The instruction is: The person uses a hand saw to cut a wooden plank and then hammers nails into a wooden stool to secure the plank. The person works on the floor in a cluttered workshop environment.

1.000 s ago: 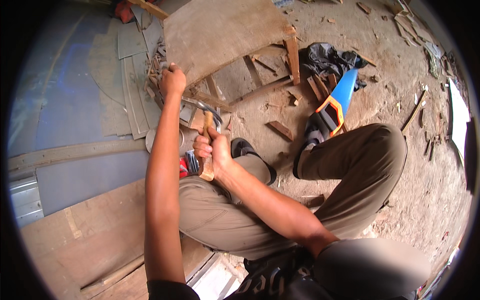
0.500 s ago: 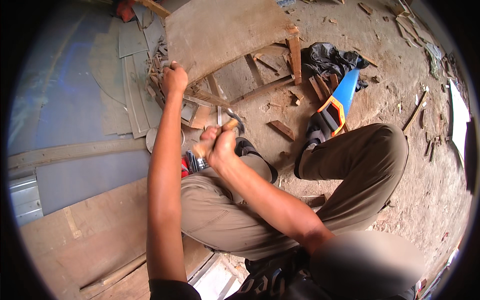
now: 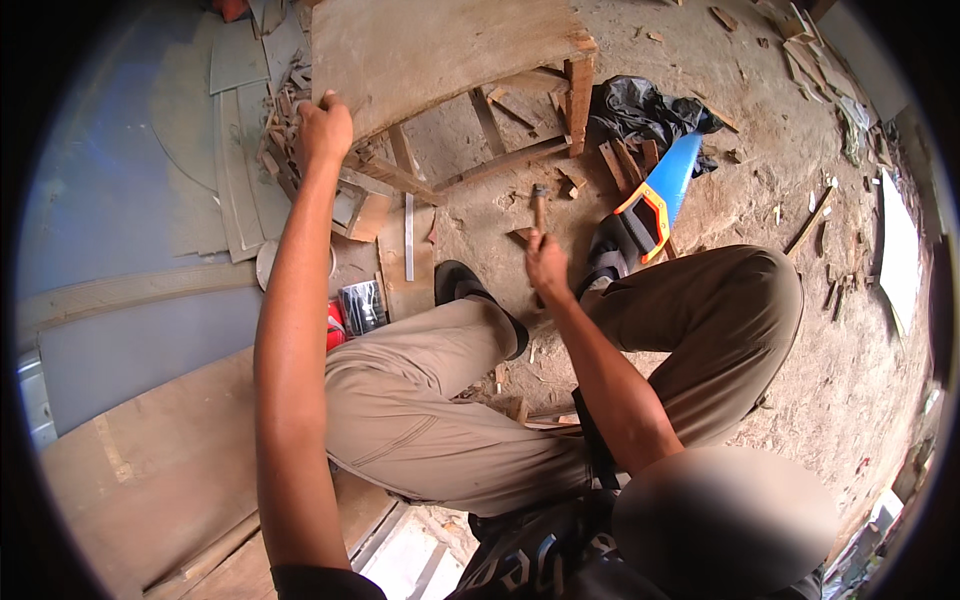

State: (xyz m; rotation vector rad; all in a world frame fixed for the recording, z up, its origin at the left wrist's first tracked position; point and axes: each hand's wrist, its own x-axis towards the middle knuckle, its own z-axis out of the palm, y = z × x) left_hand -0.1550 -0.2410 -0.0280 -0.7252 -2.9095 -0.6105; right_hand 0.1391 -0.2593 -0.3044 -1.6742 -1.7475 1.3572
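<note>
We note right hand, gripping hammer, has swung clear of wooden panel; left hand at its edge, grip unclear

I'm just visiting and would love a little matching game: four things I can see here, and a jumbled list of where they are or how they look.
Things:
1. Hammer
2. Saw
3. Plastic bag
4. Left hand

Places and looks:
A. Black and crumpled
B. At the near left corner of the wooden board
C. Blue, orange and black
D. In the right hand

Right pairs: 1-D, 2-C, 3-A, 4-B
</note>
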